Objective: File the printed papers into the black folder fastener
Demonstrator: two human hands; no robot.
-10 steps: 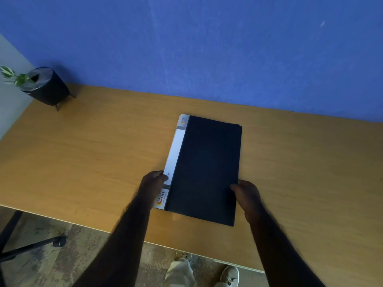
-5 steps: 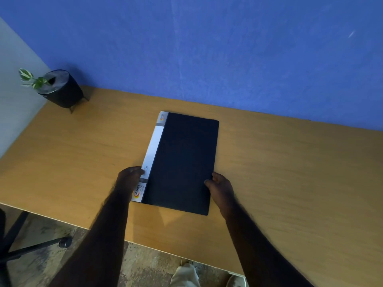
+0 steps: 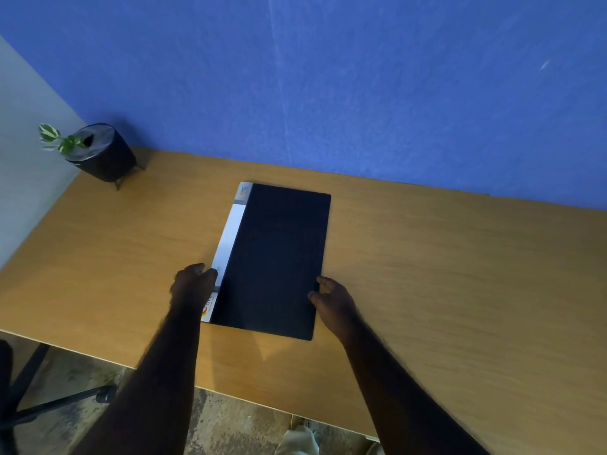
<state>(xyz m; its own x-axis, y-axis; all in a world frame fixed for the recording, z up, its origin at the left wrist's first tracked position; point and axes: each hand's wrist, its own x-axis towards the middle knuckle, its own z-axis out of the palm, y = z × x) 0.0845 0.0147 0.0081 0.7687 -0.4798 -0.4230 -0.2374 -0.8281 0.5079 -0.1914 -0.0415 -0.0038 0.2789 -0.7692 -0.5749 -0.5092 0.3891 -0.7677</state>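
1. Only the head view is marked for this moment, so we go through it alone. We look down on a wooden tabletop point(image 3: 443, 274) set against a blue wall point(image 3: 328, 77).

2. We see the black folder point(image 3: 279, 257) lying flat and closed near the middle of the tabletop, its long side running away from us. A white spine strip point(image 3: 230, 238) with an orange logo at each end runs down its left edge.

3. Our left hand point(image 3: 193, 285) rests at the near part of that spine strip, fingers curled loosely and touching the edge. We judge it to be steadying the folder, though we cannot tell whether it truly grips it.

4. Our right hand point(image 3: 331, 300) sits at the folder's right edge near the front corner, with the fingertips point(image 3: 315, 289) on the cover's rim. It looks half open, placed to lift the cover, but no gap under the cover shows.

5. We find no printed papers anywhere in view, and the fastener is hidden inside the closed folder.

6. A small black plant pot point(image 3: 101, 152) with a green sprig stands at the far left corner, well apart from the folder. A chair base point(image 3: 49, 402) shows on the floor below the tabletop's edge.

7. We judge the task to be at its very start: the folder is positioned, while opening it, fetching the papers and threading them onto the fastener all remain.
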